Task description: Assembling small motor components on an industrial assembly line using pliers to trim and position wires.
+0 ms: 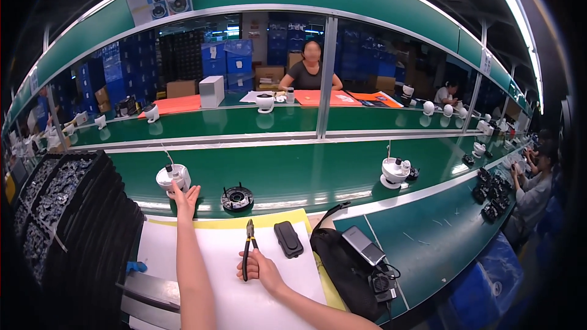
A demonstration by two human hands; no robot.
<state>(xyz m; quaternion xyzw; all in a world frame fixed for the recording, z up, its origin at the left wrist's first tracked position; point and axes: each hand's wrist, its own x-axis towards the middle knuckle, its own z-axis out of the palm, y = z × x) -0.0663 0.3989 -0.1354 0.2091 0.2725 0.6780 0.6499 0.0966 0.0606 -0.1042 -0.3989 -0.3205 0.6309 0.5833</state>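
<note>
Left hand (186, 200): open, fingers extended and spread, raised at the near side of a white rounded housing (173, 177); one finger overlaps the housing's lower front, firm grip not discernible. Housing: upright on the green conveyor belt (306, 171), thin wire rising from its top. Right hand (263, 267): closed around the handles of cutting pliers (250, 232), black with yellow, head pointing away from the person, held over a white sheet (160, 247). Black round part (236, 198): on the belt's near edge, right of the housing, untouched. Black oblong case (288, 239): on the sheet, just right of the pliers. Second white housing (394, 171): farther right on the belt, well apart from both hands. Stacked black trays (85, 220): left of the sheet.
</note>
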